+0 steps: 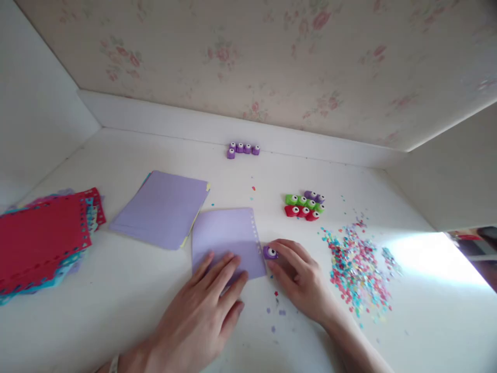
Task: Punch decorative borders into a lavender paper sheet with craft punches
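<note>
A light purple sheet of paper (229,230) lies flat on the white table, with a row of small punched holes down the upper part of its right edge. My left hand (205,305) rests on the lower part of this sheet, fingers stretched out and slightly spread. At the sheet's right edge, my right hand (303,280) grips a small purple craft punch (271,252) between thumb and fingers. The punch has a white button with a dark mark on top. A few purple paper bits (273,329) and a tiny red star (276,293) lie just below.
Several purple punches (247,149) stand by the back wall. Green, red and purple punches (305,204) are grouped right of the sheet. Colourful confetti (359,272) is heaped at the right. Purple sheets (163,210) are stacked left of centre; punched red and blue sheets (42,238) lie far left.
</note>
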A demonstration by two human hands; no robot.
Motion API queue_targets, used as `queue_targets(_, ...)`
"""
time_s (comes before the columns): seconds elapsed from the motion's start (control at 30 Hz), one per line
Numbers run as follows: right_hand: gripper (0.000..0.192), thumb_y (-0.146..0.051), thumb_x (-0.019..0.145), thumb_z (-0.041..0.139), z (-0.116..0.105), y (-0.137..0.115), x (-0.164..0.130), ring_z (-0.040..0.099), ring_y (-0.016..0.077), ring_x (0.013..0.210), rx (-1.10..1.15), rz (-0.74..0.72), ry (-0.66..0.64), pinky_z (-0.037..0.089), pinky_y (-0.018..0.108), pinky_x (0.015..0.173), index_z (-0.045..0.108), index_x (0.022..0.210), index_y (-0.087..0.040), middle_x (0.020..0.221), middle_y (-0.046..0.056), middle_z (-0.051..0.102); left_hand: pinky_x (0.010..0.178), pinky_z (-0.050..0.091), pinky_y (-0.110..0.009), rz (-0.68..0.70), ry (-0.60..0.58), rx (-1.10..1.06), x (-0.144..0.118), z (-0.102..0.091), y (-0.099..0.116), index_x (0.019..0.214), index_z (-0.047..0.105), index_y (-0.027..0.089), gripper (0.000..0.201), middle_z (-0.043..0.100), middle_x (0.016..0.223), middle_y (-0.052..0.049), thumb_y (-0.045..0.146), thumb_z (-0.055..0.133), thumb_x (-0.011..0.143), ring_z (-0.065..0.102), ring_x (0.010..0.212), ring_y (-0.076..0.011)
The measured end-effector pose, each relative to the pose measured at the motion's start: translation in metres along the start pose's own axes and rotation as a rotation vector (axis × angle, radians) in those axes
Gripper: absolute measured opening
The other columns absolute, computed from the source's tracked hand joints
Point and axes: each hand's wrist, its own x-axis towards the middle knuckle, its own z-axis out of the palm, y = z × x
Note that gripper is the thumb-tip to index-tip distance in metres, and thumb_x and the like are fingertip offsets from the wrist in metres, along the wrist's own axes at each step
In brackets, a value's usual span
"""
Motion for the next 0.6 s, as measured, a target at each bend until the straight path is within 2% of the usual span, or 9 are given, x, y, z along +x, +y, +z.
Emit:
queue_targets(0.23, 0.027, -0.021, 0.097, 0.055, -0.002, 0.0, -0.002, 0.064, 0.022, 0.111, 0.035, -0.003, 0.005, 0.056, 0.035, 0.094, 0.065, 0.122, -0.022, 0.121, 0.009, 0.067, 0.113, 0.035, -0.053, 0.021, -0.036, 0.025, 0.001, -0.002, 0.001, 0.137, 0.054, 0.021, 0.04, 0.051, 0.148, -0.008, 0.027, 0.052, 0.097, 0.045, 0.137, -0.0274)
queue_targets(0.33, 0.024, -0.022, 0.097, 0.057, -0.002, 0.0, -0.001, 0.065, 0.0215, 0.109, 0.06, 0.025, 0.006, 0.056, 0.034, 0.093, 0.067, 0.119, -0.023, 0.119, 0.009, 0.068, 0.112, 0.035, -0.05, 0.014, 0.008, -0.007, 0.004, -0.005, 0.001, 0.133, 0.057, 0.021, 0.037, 0.055, 0.144, -0.006, 0.029, 0.052, 0.097, 0.049, 0.133, -0.0259)
queue_targets(0.47, 0.023, -0.025, 0.095, 0.06, -0.002, 0.002, -0.002, 0.067, 0.0216, 0.105, 0.103, 0.062, 0.012, 0.057, 0.034, 0.092, 0.068, 0.116, -0.025, 0.116, 0.007, 0.069, 0.102, 0.042, -0.044, -0.05, 0.098, -0.075, 0.008, -0.005, 0.003, 0.122, 0.064, 0.02, 0.028, 0.064, 0.133, -0.006, 0.027, 0.049, 0.099, 0.058, 0.119, -0.0238)
queue_targets(0.6, 0.02, -0.03, 0.095, 0.061, -0.005, 0.004, -0.006, 0.067, 0.0214, 0.104, 0.148, 0.156, 0.049, 0.06, 0.032, 0.087, 0.069, 0.113, -0.028, 0.115, 0.006, 0.07, 0.094, 0.043, -0.046, -0.026, 0.066, -0.065, 0.01, 0.0, 0.003, 0.124, 0.061, 0.019, 0.029, 0.064, 0.13, -0.006, 0.023, 0.049, 0.099, 0.059, 0.113, -0.0263)
